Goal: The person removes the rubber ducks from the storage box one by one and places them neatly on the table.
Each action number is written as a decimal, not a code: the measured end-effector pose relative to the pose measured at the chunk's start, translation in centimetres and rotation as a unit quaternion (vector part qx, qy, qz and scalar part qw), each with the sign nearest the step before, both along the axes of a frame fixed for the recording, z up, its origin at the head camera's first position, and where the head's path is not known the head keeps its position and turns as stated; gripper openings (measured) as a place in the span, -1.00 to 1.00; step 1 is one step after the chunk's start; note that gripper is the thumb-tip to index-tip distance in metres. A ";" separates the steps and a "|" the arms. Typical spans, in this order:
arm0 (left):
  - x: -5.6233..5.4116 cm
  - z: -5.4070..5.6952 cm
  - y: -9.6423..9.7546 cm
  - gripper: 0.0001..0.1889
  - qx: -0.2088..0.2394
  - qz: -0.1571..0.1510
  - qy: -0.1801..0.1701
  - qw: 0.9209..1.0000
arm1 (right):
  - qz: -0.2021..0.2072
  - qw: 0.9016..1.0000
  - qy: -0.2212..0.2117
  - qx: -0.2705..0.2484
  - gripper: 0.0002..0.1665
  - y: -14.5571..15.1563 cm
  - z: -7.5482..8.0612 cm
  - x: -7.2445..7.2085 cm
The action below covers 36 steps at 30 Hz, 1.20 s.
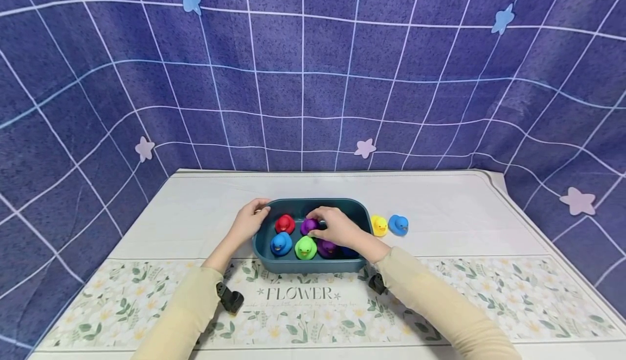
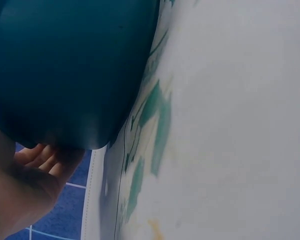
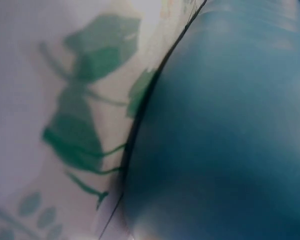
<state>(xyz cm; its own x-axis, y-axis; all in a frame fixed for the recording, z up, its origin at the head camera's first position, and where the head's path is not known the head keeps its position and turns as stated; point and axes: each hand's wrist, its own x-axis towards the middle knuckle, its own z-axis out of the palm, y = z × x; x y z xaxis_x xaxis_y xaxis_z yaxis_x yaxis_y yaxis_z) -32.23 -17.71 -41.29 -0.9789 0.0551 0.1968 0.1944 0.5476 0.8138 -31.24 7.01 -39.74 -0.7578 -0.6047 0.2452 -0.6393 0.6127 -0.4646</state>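
Note:
A dark teal bin (image 1: 313, 266) stands on the table with several rubber ducks inside. My left hand (image 1: 248, 222) holds its left end by the rim; in the left wrist view the fingers (image 2: 50, 162) bend against the bin's outer wall (image 2: 72, 70). Inside the bin, my right hand (image 1: 337, 226) pinches a purple duck (image 1: 308, 226) between thumb and fingers. Around it sit a red duck (image 1: 285, 224), a blue duck (image 1: 281, 244), a green duck (image 1: 305, 248) and another purple duck (image 1: 326, 249). A dark blue thing (image 1: 349, 252) shows partly under the right wrist. Only the bin's outside (image 3: 225, 125) fills the right wrist view.
To the right of the bin, a yellow duck (image 1: 379, 225) and a blue duck (image 1: 398, 225) sit on the white table (image 1: 455, 208). A flower-print band (image 1: 494, 295) crosses the table's front. Behind hangs a purple-blue curtain (image 1: 323, 93) with a grid and stars.

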 end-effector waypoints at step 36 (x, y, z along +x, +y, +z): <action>0.1 0.0 0.0 -0.71 0.008 0.003 0.002 1.000 | 0.012 0.997 0.061 -0.035 -0.55 2.6 2.4 1.4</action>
<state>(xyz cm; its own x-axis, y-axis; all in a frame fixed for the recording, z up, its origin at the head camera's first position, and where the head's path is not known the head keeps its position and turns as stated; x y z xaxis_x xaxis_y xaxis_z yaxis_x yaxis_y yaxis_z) -32.16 -17.71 -41.24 -0.9783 0.0468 0.2016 0.1949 0.5359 0.8215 -29.88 9.57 -37.36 -0.7049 -0.6007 0.3773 -0.7082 0.5656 -0.4226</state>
